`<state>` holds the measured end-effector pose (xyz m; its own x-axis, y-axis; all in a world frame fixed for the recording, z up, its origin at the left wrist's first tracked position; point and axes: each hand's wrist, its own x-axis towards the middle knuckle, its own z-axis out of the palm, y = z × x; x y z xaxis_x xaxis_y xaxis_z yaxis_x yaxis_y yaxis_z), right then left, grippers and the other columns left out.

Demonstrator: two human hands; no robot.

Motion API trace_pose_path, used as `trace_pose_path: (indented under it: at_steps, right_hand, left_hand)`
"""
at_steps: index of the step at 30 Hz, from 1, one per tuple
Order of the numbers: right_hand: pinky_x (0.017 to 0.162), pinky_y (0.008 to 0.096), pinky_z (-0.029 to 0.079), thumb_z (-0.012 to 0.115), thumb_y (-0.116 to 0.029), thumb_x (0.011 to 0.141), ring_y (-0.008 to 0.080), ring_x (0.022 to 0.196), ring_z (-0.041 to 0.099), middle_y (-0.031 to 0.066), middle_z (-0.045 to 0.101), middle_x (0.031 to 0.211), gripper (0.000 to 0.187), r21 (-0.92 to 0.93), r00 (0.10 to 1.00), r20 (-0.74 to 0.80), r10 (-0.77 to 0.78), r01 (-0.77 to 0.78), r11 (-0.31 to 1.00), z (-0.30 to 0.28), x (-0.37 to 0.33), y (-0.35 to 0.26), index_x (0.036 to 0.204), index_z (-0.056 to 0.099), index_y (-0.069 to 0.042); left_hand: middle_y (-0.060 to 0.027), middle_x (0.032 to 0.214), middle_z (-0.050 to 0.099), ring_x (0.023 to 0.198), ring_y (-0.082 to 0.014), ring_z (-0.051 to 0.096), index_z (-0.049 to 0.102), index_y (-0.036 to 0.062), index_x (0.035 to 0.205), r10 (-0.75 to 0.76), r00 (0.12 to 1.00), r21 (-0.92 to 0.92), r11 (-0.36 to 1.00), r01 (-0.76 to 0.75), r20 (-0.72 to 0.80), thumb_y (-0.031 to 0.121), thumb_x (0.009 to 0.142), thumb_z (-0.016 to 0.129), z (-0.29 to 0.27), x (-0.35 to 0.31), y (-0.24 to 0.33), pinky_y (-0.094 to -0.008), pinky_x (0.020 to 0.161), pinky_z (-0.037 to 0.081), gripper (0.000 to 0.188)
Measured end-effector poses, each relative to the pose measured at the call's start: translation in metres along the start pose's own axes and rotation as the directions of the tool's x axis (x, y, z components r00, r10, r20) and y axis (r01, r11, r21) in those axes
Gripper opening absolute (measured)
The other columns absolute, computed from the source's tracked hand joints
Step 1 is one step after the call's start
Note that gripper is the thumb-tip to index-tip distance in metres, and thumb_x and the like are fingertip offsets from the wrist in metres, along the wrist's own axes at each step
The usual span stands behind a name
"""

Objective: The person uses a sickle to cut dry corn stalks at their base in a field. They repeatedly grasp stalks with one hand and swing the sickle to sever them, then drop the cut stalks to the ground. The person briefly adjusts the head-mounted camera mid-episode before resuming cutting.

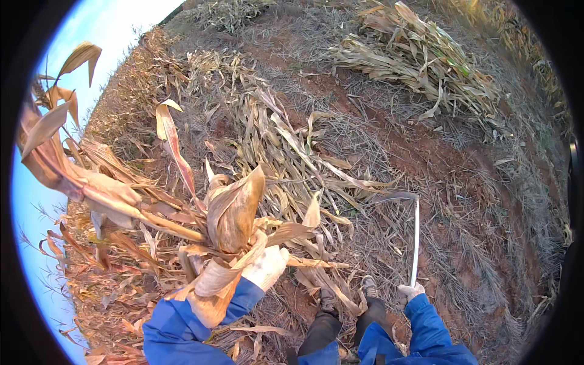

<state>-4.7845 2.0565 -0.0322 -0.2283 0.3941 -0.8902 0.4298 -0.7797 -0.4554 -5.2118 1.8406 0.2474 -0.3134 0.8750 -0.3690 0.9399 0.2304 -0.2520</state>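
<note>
My left hand (266,266), in a pale work glove, grips a bundle of dry brown corn stalks (140,204) that leans across the left of the view, with a husked ear (234,210) just above the glove. My right hand (411,291), also gloved, holds the thin handle of a sickle (415,234). Its curved blade (394,196) points left, low over the ground near the cut stalks. Both sleeves are blue.
Cut corn stalks lie in a row (274,134) ahead and in a heap (420,58) at the far right on reddish soil with stubble. My shoes (347,295) stand between my hands. Standing dry stalks fill the left edge (55,121).
</note>
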Motion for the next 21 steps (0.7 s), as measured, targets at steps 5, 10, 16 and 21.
trace_pose_path:
  at_steps: [5,10,16,21]
  right_hand:
    - [0.035,0.0402,0.042,0.078,-0.006,0.084,0.0223,0.042,0.055,0.0080,0.056,0.059,0.021,0.030,0.964,-0.261,0.049,-0.043,0.999,-0.073,-0.023,0.021,0.080,0.057,-0.007]
    - [0.036,0.0405,0.043,0.078,-0.005,0.081,0.0247,0.041,0.055,0.0111,0.057,0.059,0.017,0.230,0.936,-0.320,0.148,-0.074,0.970,-0.095,-0.039,0.062,0.084,0.061,-0.004]
    - [0.053,0.0370,0.054,0.086,-0.009,0.082,0.0202,0.061,0.062,0.0052,0.066,0.075,0.018,0.164,0.898,-0.419,0.137,-0.074,0.984,-0.058,-0.031,0.151,0.090,0.071,-0.003]
    - [0.060,0.0349,0.057,0.084,-0.007,0.082,0.0187,0.072,0.068,0.0070,0.072,0.086,0.016,-0.059,0.875,-0.465,0.135,-0.182,0.981,0.011,-0.051,0.202,0.096,0.075,-0.004]
  left_hand:
    - [-0.0099,0.078,0.071,0.085,-0.0318,0.072,0.069,0.0119,0.107,0.498,0.867,0.201,0.847,-0.492,0.024,0.021,0.094,0.059,-0.011,0.142,-0.036,-0.0636,0.113,0.034,0.018]
    - [-0.0084,0.075,0.069,0.083,-0.0281,0.071,0.069,0.0173,0.107,0.662,0.733,0.198,0.748,-0.633,-0.158,0.028,0.095,0.058,0.072,0.228,-0.089,-0.0618,0.114,0.036,0.019]
    - [-0.0029,0.103,0.074,0.115,-0.0216,0.067,0.069,0.0250,0.118,0.647,0.720,0.393,0.612,-0.686,0.251,0.031,0.101,0.050,0.183,0.325,-0.109,-0.0632,0.129,0.011,0.026]
    - [-0.0141,0.160,0.048,0.158,-0.0373,0.027,0.068,0.0260,0.130,0.407,0.906,0.208,0.882,-0.423,0.116,0.035,0.101,0.053,0.271,0.363,-0.155,-0.0586,0.130,0.014,0.035]
